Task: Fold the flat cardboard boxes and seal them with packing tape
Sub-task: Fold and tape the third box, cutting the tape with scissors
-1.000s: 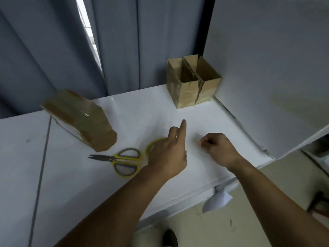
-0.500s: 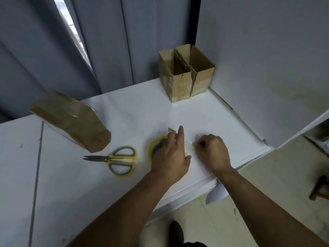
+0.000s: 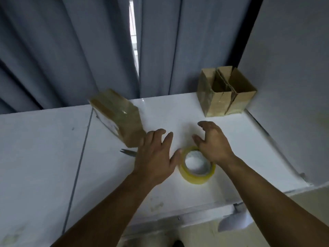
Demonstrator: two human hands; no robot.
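A yellow roll of packing tape (image 3: 191,177) lies flat on the white table (image 3: 44,157), free between my two hands. My left hand (image 3: 154,155) hovers just left of it with fingers spread and relaxed, holding nothing. My right hand (image 3: 212,141) is over the roll's far right edge, fingers loosely bent and empty. A wrapped stack of flat cardboard boxes (image 3: 118,116) lies at the back left, close to my left fingers. Two folded open boxes (image 3: 225,91) stand in the back right corner. Scissors (image 3: 129,152) are mostly hidden under my left hand; only the blade tips show.
Grey curtains (image 3: 71,50) hang behind the table, and a grey wall panel (image 3: 288,86) closes off the right side. The table's front edge runs just below my forearms, with floor beyond. A seam (image 3: 80,166) crosses the table on the left.
Both hands have let go and opened. The left hand moved off the tape roll to its left, covering the scissors. The right fist opened. The view shifted, so everything sits further right.
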